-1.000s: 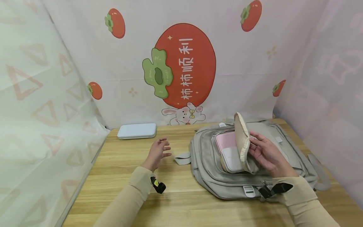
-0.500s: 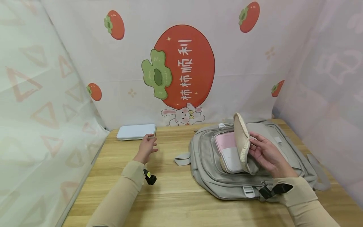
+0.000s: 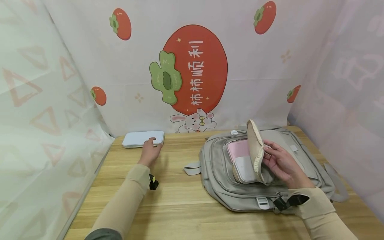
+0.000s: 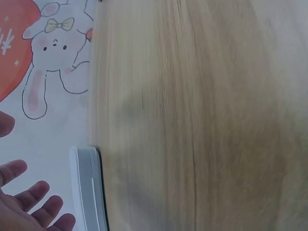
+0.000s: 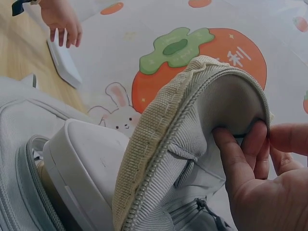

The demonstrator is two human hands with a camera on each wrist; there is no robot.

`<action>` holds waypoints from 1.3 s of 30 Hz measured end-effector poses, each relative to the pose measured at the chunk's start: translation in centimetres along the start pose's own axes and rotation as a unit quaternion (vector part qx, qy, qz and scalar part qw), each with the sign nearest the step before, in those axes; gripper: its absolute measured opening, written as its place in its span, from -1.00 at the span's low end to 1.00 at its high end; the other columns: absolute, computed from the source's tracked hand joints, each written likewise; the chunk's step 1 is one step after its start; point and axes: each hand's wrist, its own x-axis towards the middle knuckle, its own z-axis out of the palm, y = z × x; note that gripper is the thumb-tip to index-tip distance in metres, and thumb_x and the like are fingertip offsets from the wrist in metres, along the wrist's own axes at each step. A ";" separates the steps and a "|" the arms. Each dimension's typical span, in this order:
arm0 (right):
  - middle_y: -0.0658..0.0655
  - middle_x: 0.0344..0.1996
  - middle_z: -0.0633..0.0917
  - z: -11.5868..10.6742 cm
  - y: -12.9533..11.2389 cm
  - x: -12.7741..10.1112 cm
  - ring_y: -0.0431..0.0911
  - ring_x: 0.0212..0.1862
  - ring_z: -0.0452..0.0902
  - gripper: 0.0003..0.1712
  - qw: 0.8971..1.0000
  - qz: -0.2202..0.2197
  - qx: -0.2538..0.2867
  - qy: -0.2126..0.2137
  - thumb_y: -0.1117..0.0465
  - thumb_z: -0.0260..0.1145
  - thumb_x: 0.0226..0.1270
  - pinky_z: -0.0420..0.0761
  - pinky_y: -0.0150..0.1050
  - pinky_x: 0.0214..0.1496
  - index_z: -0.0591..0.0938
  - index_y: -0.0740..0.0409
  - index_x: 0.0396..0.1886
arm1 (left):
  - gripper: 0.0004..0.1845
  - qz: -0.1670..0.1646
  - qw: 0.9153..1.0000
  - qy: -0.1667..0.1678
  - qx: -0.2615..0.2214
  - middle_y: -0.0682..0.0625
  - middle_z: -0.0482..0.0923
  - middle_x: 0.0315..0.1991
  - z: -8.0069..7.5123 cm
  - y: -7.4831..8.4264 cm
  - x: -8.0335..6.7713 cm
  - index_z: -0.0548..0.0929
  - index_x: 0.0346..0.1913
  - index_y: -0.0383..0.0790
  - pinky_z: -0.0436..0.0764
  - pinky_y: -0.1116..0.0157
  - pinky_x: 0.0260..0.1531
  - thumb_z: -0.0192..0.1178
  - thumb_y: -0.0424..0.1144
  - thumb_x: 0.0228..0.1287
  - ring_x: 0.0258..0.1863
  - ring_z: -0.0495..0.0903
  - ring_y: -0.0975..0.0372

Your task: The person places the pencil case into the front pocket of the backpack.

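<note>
Two hands are at work here, well apart. The right hand (image 3: 280, 163), at the right of the head view, pinches the pocket flap (image 3: 255, 148) of the grey backpack (image 3: 216, 166) and holds it upright, fingers (image 5: 240, 154) curled inside the fabric edge. Under the raised flap two flat boxes sit in the open pocket: a pink box (image 3: 238, 150) toward the wall and a white box (image 3: 244, 169) nearer the person, both only partly tucked in.

The left hand (image 3: 149, 150), left of centre, stretches to the back of the wooden table (image 3: 180, 206) with fingers (image 4: 36, 195) spread and relaxed; its fingertips look to be on or just at the near edge of a pale blue box (image 3: 143, 138) lying flat against the printed backdrop (image 3: 195, 66). It grips nothing yet.

Judging by this, two boxes are already in the pocket, one remains outside, and the pocket is unzipped.
</note>
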 end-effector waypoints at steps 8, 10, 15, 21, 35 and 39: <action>0.17 -0.01 0.71 0.0 0.0 0.1 -0.05 0.01 0.69 -0.60 1.000 -0.003 -0.009 -0.010 0.48 -0.10 0.66 0.68 -0.23 0.04 0.67 0.20 0.07 | -0.27 -0.004 0.994 -0.007 0.109 -0.56 0.14 0.41 -0.5 -0.4 1.4 0.19 0.51 -0.50 0.24 -0.30 0.33 0.10 -0.07 0.52 0.38 0.16 -0.42; 0.17 -0.01 0.71 0.1 0.1 0.1 -0.06 0.01 0.69 -0.60 1.000 -0.003 -0.012 -0.009 0.48 -0.10 0.66 0.68 -0.23 0.04 0.68 0.20 0.06 | -0.27 -0.006 0.992 -0.012 0.122 -0.56 0.11 0.43 -0.6 -0.6 1.6 0.19 0.51 -0.50 0.23 -0.32 0.32 0.10 -0.07 0.53 0.40 0.12 -0.43; 0.16 -0.02 0.71 0.2 0.1 0.0 -0.07 0.00 0.69 -0.59 1.000 -0.006 -0.023 -0.004 0.47 -0.10 0.66 0.68 -0.24 0.03 0.68 0.18 0.06 | -0.30 0.001 0.985 -0.023 0.169 -0.55 0.10 0.45 -0.6 -1.6 2.4 0.23 0.50 -0.50 0.25 -0.33 0.31 0.09 -0.07 0.53 0.40 0.13 -0.42; 0.16 -0.02 0.72 0.3 0.0 -0.1 -0.07 0.01 0.69 -0.61 0.999 -0.009 -0.032 0.003 0.47 -0.07 0.66 0.69 -0.24 0.02 0.68 0.17 0.06 | -0.33 0.004 0.977 -0.051 0.206 -0.53 0.11 0.46 -0.4 -2.3 3.3 0.28 0.50 -0.48 0.27 -0.35 0.30 0.07 -0.09 0.53 0.41 0.15 -0.40; 0.13 -0.04 0.72 0.2 0.0 -0.4 -0.09 -0.02 0.69 -0.62 0.998 -0.010 -0.054 0.009 0.46 -0.05 0.66 0.69 -0.25 0.02 0.69 0.15 0.03 | -0.34 0.009 0.976 -0.041 0.215 -0.63 0.17 0.35 -1.7 -2.6 4.2 0.23 0.46 -0.59 0.34 -0.32 0.27 0.08 -0.20 0.50 0.32 0.22 -0.45; 0.13 -0.03 0.72 0.2 -0.2 -0.5 -0.09 -0.01 0.69 -0.62 0.998 -0.015 -0.062 0.010 0.46 -0.05 0.66 0.68 -0.24 0.02 0.69 0.15 0.04 | -0.36 0.021 0.975 -0.049 0.216 -0.64 0.23 0.30 -1.8 -2.7 4.5 0.27 0.44 -0.60 0.38 -0.30 0.24 0.12 -0.20 0.52 0.26 0.29 -0.46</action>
